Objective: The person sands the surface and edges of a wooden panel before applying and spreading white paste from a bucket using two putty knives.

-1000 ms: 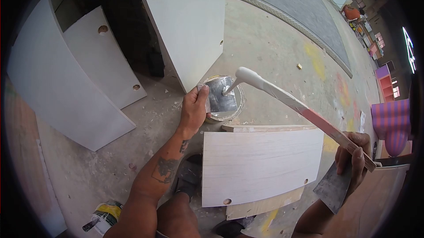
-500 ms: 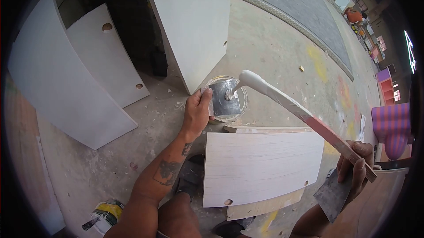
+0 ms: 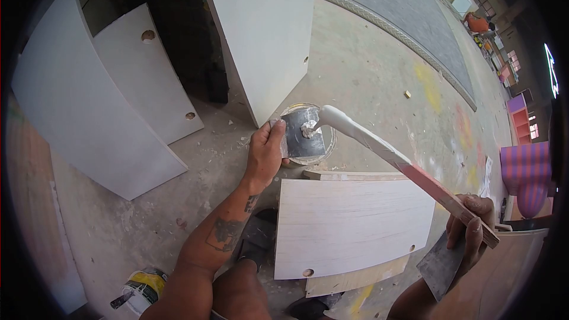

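white paste (image 3: 309,129) on flat metal blade (image 3: 296,142), above round bucket (image 3: 333,142)

head view: the left hand (image 3: 265,155) is closed on the edge of the flat metal blade, thumb on top. the blade bears a lump of white paste. the right hand (image 3: 472,222) grips the lower end of a long wooden stick (image 3: 418,177) and also holds a second blade (image 3: 440,268), which hangs below the fingers. the far end of the stick is coated white and reaches the paste lump.

surroundings: a tall white panel (image 3: 267,29) stands beyond the left hand, its lower corner near the bucket. two more panels are to the left: a curved panel (image 3: 89,106) in front, partly covering a panel with two holes (image 3: 148,74). a stack of boards (image 3: 355,225) lies on the near side of the bucket. a small yellow block (image 3: 408,94) lies on the concrete floor (image 3: 361,59). a striped purple object (image 3: 524,166) stands at the far right; a person in orange (image 3: 477,22) is in the background.

containers: the bucket is under the blade, which blocks most of its mouth; the fill level cannot be told. a yellow-banded tub (image 3: 148,284) is at lower left, beside the left arm; its contents cannot be told.
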A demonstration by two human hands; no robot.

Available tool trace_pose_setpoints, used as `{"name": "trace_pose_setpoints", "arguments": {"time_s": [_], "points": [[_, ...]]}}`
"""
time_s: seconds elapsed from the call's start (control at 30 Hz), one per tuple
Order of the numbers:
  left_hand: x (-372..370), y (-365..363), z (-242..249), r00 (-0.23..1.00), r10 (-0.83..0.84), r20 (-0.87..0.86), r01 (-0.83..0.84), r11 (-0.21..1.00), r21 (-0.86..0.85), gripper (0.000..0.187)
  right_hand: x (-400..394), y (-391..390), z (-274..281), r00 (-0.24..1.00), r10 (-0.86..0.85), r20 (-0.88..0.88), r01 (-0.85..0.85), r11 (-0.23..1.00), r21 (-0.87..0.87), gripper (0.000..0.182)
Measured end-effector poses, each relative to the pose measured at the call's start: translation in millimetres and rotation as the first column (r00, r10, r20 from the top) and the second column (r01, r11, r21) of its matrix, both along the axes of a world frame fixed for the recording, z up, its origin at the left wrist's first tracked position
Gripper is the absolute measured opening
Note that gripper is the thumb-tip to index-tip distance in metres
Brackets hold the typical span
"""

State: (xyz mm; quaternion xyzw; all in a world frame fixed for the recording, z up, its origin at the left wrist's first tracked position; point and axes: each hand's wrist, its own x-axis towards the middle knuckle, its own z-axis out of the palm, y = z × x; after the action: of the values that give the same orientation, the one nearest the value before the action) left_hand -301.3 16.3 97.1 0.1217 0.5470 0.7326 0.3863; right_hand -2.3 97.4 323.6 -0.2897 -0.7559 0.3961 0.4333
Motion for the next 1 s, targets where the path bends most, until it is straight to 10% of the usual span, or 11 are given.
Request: {"name": "trace_pose_setpoints", "arguments": {"time_s": [0.5, 1.0], "points": [[0, -1, -9, 0.990, -0.041, 0.134, 0.028, 0.995, 0.099, 0.028, 2, 8, -26, 0.994, 0.078, 0.074, -0.066, 0.987, -0.150, 0.034], [11, -1, -8, 0.980, 0.046, 0.195, -0.080, 0.982, 0.169, 0.028, -27, -30, -92, 0.959, -0.269, -0.088, 0.195, 0.853, -0.484, 0.034]]}}
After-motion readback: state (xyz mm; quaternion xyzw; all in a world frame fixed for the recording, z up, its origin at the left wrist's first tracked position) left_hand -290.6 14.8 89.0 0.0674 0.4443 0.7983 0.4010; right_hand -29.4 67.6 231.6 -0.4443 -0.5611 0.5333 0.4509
